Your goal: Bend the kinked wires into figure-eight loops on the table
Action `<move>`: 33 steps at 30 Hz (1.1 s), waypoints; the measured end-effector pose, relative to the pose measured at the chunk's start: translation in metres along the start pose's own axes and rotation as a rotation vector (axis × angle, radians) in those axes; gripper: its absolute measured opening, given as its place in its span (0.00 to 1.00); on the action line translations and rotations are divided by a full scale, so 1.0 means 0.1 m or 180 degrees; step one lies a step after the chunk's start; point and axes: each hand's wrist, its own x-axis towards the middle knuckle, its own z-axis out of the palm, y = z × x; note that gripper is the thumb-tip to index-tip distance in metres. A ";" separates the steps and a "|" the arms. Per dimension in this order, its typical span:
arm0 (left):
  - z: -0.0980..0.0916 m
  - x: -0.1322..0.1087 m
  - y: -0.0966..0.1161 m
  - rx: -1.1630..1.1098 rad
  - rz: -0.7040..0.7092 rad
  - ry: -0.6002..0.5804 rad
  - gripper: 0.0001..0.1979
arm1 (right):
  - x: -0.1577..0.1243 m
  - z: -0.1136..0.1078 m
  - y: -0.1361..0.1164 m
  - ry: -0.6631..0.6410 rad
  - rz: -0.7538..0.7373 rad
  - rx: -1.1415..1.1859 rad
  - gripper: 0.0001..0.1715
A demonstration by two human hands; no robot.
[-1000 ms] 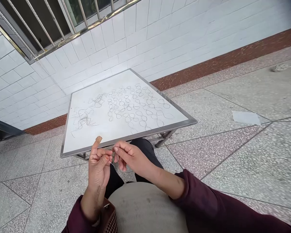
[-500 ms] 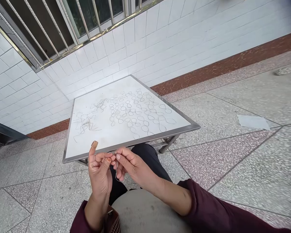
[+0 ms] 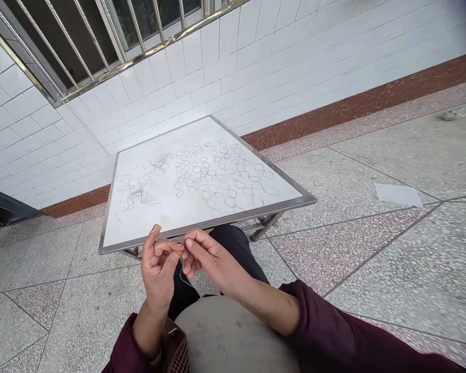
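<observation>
My left hand [image 3: 158, 274] is raised palm up at the table's near edge, thumb and fingertips pinched together, the wrapped index finger pointing upward. Right beside it, my right hand [image 3: 213, 261] pinches at the same spot with thumb and index finger. Between them is a thin wire-like strand [image 3: 185, 280], whose pale end curves down below the fingers. Its upper part is hidden by the fingertips. Beyond my hands, many thin strands bent into loops [image 3: 230, 191] lie in rows on the white table [image 3: 151, 239].
Tangled loose strands [image 3: 139, 196] lie on the table's left side. The table has a metal rim and stands by a white tiled wall [image 3: 202, 72] with a barred window. On the speckled floor at right lie a white sheet [image 3: 398, 195] and a small bundle [image 3: 454, 114].
The view has shifted slightly. Both hands stay pinched together at the strand, with my right fingertips moved a little up and over my left ones.
</observation>
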 end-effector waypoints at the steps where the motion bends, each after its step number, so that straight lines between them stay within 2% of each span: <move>1: -0.01 0.01 0.00 0.0026 -0.0005 -0.0032 0.29 | 0.00 0.00 0.00 -0.0021 0.0010 0.0017 0.20; 7: -0.02 0.03 0.03 0.0099 0.0025 0.0126 0.26 | -0.01 -0.03 -0.02 -0.0373 0.0085 0.0022 0.16; 16: -0.02 -0.02 0.02 0.0163 -0.0071 0.0152 0.25 | -0.01 -0.05 0.04 -0.0231 0.0104 0.0095 0.15; 22: -0.05 0.00 -0.02 0.0245 0.0164 -0.0108 0.18 | -0.02 -0.05 0.01 -0.0054 0.0177 0.0164 0.16; 28: -0.11 0.04 -0.02 0.0434 0.0475 -0.0568 0.24 | -0.01 -0.06 0.00 0.0099 0.0443 0.0400 0.16; 33: -0.16 0.09 -0.05 0.0335 0.0443 -0.0997 0.29 | 0.02 -0.09 0.03 0.0175 0.0577 0.0594 0.16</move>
